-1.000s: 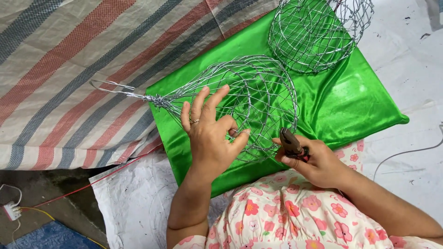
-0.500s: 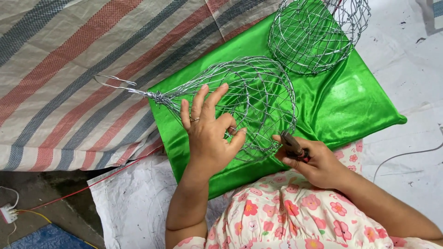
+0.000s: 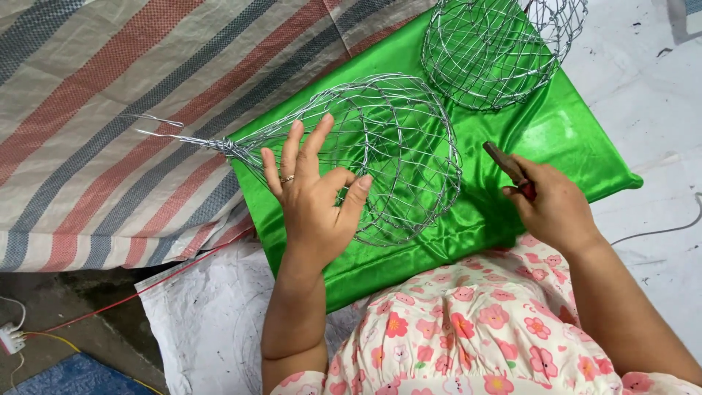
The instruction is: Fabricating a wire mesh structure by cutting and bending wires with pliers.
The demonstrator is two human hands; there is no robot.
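A teardrop-shaped wire mesh frame (image 3: 398, 139) lies on a shiny green cloth (image 3: 563, 139), its twisted wire tail (image 3: 179, 137) pointing left. My left hand (image 3: 314, 201), a ring on one finger, rests flat on the frame's near left side with fingers spread. My right hand (image 3: 552, 208) is off to the right of the frame, closed around dark pliers (image 3: 508, 167) with red handles, tips pointing up and left, clear of the wire.
A second round wire basket (image 3: 497, 47) sits at the cloth's far end. A striped red, white and grey tarp (image 3: 102, 110) covers the left. White sheeting (image 3: 205, 314) lies below. A red wire and white plug (image 3: 11, 336) are at lower left.
My right hand with the pliers has pulled away from the frame's near edge, moving right and up. My left hand stays pressed on the frame.
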